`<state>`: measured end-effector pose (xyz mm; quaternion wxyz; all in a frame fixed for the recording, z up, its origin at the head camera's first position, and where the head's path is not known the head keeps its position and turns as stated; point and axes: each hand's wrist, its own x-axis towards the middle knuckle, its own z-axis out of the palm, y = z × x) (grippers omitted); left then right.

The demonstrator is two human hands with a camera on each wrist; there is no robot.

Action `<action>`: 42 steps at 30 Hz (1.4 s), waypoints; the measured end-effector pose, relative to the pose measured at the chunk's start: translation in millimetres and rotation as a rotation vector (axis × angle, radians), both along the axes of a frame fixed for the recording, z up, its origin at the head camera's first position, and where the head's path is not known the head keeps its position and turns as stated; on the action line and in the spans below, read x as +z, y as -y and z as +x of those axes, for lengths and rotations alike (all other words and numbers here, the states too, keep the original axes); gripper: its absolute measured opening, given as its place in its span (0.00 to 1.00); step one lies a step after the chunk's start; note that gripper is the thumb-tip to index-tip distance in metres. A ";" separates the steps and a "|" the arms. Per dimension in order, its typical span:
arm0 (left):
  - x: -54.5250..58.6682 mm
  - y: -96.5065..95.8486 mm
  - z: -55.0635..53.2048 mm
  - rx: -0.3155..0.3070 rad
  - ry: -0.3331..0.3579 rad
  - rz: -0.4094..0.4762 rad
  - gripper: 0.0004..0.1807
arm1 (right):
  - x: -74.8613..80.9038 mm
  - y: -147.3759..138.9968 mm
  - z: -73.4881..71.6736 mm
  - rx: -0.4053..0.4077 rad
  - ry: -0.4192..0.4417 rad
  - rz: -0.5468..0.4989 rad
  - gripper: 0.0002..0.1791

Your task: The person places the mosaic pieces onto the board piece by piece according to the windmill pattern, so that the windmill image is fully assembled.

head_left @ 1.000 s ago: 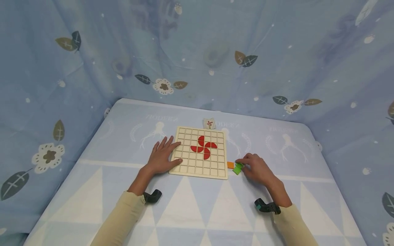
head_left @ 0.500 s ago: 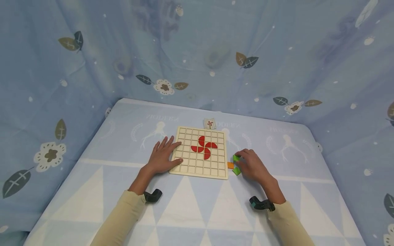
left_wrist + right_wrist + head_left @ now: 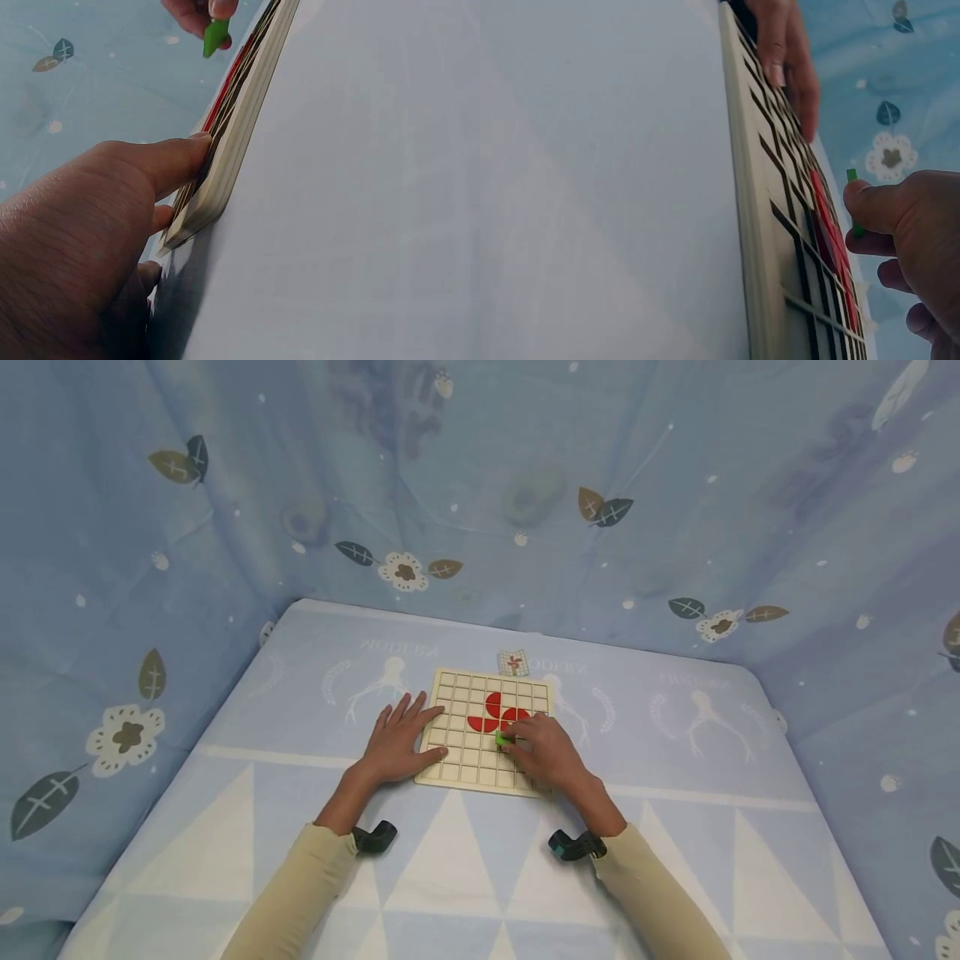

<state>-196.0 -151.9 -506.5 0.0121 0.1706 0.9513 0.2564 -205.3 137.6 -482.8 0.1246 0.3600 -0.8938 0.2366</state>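
A square wooden grid board lies on the table, with several red rounded tiles set in a pinwheel at its middle. My left hand rests spread on the board's left edge; the left wrist view has its thumb on the rim. Between the thumb and fingers of my right hand is a small green tile. In the right wrist view, that green tile is held on edge above the grid. The right hand covers part of the red pattern.
Behind the board lies a small pattern card printed with a red pinwheel on a grid. A patterned cloth covers the table, and blue fabric hangs around it. The spot right of the board is hidden by my right hand and wrist.
My right hand picked up one green tile from beside the board and carried it left over the grid. The orange tile and other green tile are now out of sight. The left hand stayed put.
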 end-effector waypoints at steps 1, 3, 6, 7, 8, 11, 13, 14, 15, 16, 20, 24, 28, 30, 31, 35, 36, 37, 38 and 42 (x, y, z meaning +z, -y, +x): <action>0.1 -0.3 -0.3 0.001 -0.001 -0.004 0.40 | -1.2 3.5 -1.0 0.013 -0.019 0.009 0.08; 0.3 -0.9 -0.8 0.006 0.002 -0.015 0.40 | -3.5 9.5 -2.7 0.034 -0.049 0.038 0.08; 0.7 -1.6 -1.1 0.010 0.008 -0.023 0.41 | -6.3 16.0 -2.9 0.046 -0.082 0.086 0.08; 0.9 -1.8 -0.9 0.011 0.010 -0.022 0.40 | -6.7 17.4 -2.5 0.048 -0.089 0.100 0.08; 1.1 -1.9 -0.7 0.012 0.012 -0.022 0.40 | -6.8 18.5 -1.8 0.049 -0.095 0.107 0.08; 1.7 -2.1 0.2 0.011 0.011 -0.021 0.40 | -6.9 20.3 -0.7 0.054 -0.124 0.122 0.07; 1.6 -2.1 0.3 0.013 0.008 -0.021 0.40 | -7.0 20.5 -1.1 0.059 -0.145 0.127 0.07; 1.6 -2.1 0.4 0.013 0.007 -0.020 0.40 | -6.9 20.5 -1.4 0.059 -0.151 0.126 0.06; 1.4 -2.2 0.5 0.013 0.006 -0.022 0.40 | -6.9 20.5 -1.7 0.055 -0.155 0.130 0.06; 1.2 -2.2 0.5 0.013 0.005 -0.022 0.40 | -6.9 20.5 -1.9 0.050 -0.155 0.134 0.06; 1.1 -2.3 0.9 0.012 0.002 -0.019 0.40 | -5.5 21.5 -2.9 0.026 -0.139 0.138 0.06; 1.4 -2.0 1.0 0.014 0.000 -0.016 0.40 | -2.3 24.4 -4.0 0.014 -0.150 0.123 0.03; 1.7 -1.9 0.5 0.016 -0.001 -0.019 0.40 | -0.3 26.9 -4.4 -0.004 -0.163 0.110 0.02; 2.0 -2.0 0.3 0.016 0.001 -0.018 0.40 | -0.3 27.5 -4.3 -0.011 -0.160 0.108 0.02; 2.2 -2.0 0.3 0.017 0.003 -0.017 0.40 | -0.5 27.6 -4.2 -0.015 -0.159 0.108 0.02; 1.8 -1.7 0.1 0.017 0.006 -0.012 0.40 | -1.6 28.0 -4.0 -0.029 -0.161 0.121 0.03; 1.4 -1.5 -0.1 0.017 0.006 -0.014 0.40 | -1.9 28.2 -4.0 -0.034 -0.161 0.128 0.03; 1.0 -1.4 -0.2 0.016 0.006 -0.013 0.40 | -2.1 28.5 -4.0 -0.039 -0.159 0.136 0.03; 0.5 -1.4 -0.4 0.016 0.005 -0.014 0.40 | -2.1 28.8 -4.0 -0.045 -0.155 0.142 0.03; -0.6 -1.5 -1.3 0.016 0.003 -0.019 0.40 | -1.1 30.3 -3.1 -0.071 -0.117 0.150 0.03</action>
